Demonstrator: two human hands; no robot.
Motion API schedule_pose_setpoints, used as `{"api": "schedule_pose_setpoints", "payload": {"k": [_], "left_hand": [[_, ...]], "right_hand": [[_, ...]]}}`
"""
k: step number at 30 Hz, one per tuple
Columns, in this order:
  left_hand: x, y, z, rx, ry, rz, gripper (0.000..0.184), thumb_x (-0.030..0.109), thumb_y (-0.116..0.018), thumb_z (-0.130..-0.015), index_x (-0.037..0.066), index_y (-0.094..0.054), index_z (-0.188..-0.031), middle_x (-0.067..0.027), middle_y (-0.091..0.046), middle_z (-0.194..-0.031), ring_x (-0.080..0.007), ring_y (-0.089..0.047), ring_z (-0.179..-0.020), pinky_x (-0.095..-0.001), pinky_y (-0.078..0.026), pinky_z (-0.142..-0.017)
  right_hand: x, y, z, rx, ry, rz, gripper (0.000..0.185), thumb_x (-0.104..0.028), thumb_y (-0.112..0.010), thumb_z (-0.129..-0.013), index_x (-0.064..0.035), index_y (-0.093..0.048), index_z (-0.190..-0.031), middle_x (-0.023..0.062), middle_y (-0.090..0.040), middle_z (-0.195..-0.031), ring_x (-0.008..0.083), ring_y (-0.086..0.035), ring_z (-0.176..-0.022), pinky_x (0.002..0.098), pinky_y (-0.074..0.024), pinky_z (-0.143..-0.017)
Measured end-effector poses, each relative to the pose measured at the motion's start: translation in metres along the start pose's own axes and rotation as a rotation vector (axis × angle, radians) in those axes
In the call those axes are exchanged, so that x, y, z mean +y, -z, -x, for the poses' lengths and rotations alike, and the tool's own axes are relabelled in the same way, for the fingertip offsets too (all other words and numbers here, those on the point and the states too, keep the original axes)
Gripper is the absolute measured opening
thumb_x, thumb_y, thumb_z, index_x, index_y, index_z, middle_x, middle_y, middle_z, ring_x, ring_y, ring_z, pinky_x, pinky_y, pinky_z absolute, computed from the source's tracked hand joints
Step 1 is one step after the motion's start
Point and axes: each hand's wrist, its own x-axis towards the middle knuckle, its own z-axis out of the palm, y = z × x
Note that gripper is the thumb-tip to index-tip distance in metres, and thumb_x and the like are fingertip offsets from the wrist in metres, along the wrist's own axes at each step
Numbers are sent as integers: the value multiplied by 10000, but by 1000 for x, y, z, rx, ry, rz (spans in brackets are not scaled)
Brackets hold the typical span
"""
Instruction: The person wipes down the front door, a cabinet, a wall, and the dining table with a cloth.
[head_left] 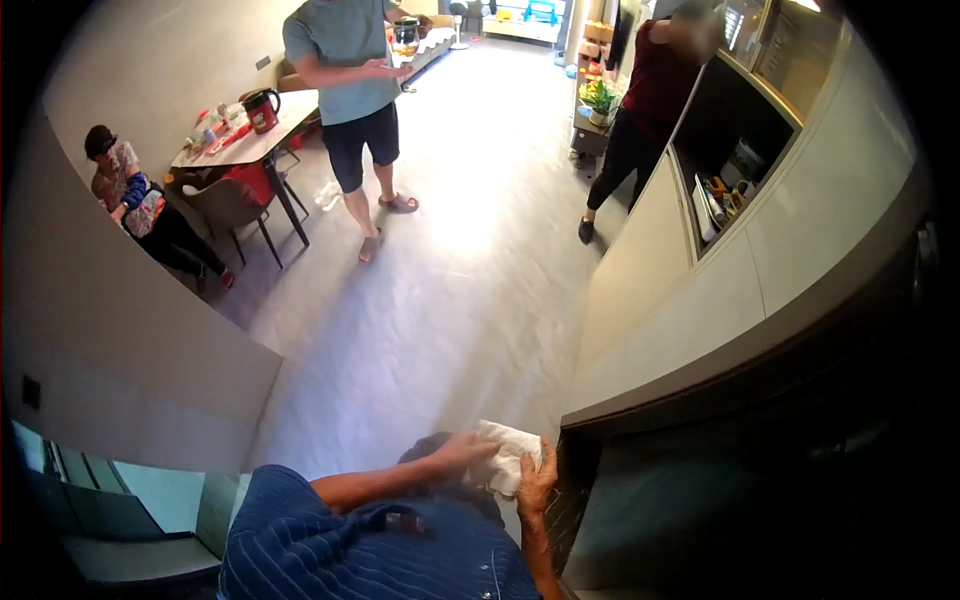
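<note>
A white folded cloth or paper (510, 455) is held between both hands in front of my body, low in the view. My left hand (465, 452) touches its left side, with the fingers partly over it. Gripping the right edge is my right hand (538, 478), its thumb on top of the white material and the other fingers wrapped behind. Which material it is, I cannot tell.
A person (360, 90) stands ahead holding a glass pot (405, 38). Another person (655, 100) stands by a cabinet niche (735, 170) at right. A third person (140, 205) sits left, near a table (235, 150) and a chair (225, 205). A doorway wall edge (165, 300) is at left.
</note>
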Motion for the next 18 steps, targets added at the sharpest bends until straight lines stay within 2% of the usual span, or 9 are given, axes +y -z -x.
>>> {"api": "schedule_pose_setpoints", "payload": {"k": [3,7,9,10,11,13,15,17,18], "left_hand": [[13,-22,9,95,-239,-212,250,209,-555,-963,14,-644,-1091,-33,-661,-934,-136,-600,-831,-301,-496,-743],[6,-17,-10,128,-442,-389,270,219,-579,-956,28,-632,-1140,-71,-682,-984,-134,-609,-898,-291,-489,-801],[0,-15,-22,67,-434,-275,283,219,-592,-953,45,-623,-1174,-90,-685,-1018,-142,-615,-929,-292,-487,-829],[14,-20,-21,69,-428,-423,315,204,-612,-945,32,-586,-1207,-104,-673,-1050,-156,-615,-946,-301,-490,-837],[10,-18,-30,47,-403,-355,396,232,-658,-916,9,-547,-1224,-121,-660,-1078,-163,-609,-963,-305,-492,-842],[12,-14,-47,24,-465,-520,488,280,-710,-873,-5,-526,-1224,-128,-648,-1086,-169,-602,-970,-320,-494,-842],[21,-7,-56,-145,-368,-440,537,300,-734,-837,6,-533,-1238,-134,-642,-1099,-192,-599,-992,-336,-486,-863],[41,-6,-64,-266,-222,-518,564,269,-714,-842,10,-505,-1298,-146,-625,-1172,-214,-592,-1042,-343,-473,-906],[48,-3,-73,-268,-159,-623,542,262,-721,-835,4,-530,-1272,-139,-653,-1098,-204,-612,-960,-349,-498,-842]], "right_hand": [[7,12,2,-69,46,111,360,-12,-581,-904,52,-547,-1257,128,-618,-1172,180,-578,-1052,290,-466,-913],[6,12,-1,-104,45,121,334,-10,-583,-898,61,-576,-1225,126,-617,-1182,176,-578,-1060,292,-467,-913],[14,15,-7,-82,-2,79,348,-8,-586,-892,62,-567,-1232,130,-616,-1172,180,-582,-1045,293,-470,-909],[13,16,-10,-62,-60,37,351,-4,-588,-888,63,-565,-1232,132,-616,-1167,182,-583,-1038,293,-471,-907],[11,14,-17,-40,-118,-4,355,0,-589,-883,63,-564,-1232,133,-615,-1162,184,-585,-1030,294,-472,-905],[7,15,-28,18,-75,74,357,21,-574,-870,58,-565,-1225,130,-611,-1150,189,-587,-1007,301,-476,-903],[3,9,-31,108,-97,-21,365,21,-569,-862,65,-566,-1224,146,-618,-1151,207,-592,-1022,318,-475,-915],[-1,8,-48,64,-64,184,363,14,-566,-858,77,-569,-1215,165,-620,-1165,226,-596,-1042,329,-471,-927],[-2,9,-52,85,-58,283,362,10,-565,-856,83,-571,-1210,175,-620,-1172,236,-597,-1052,334,-469,-932]]}}
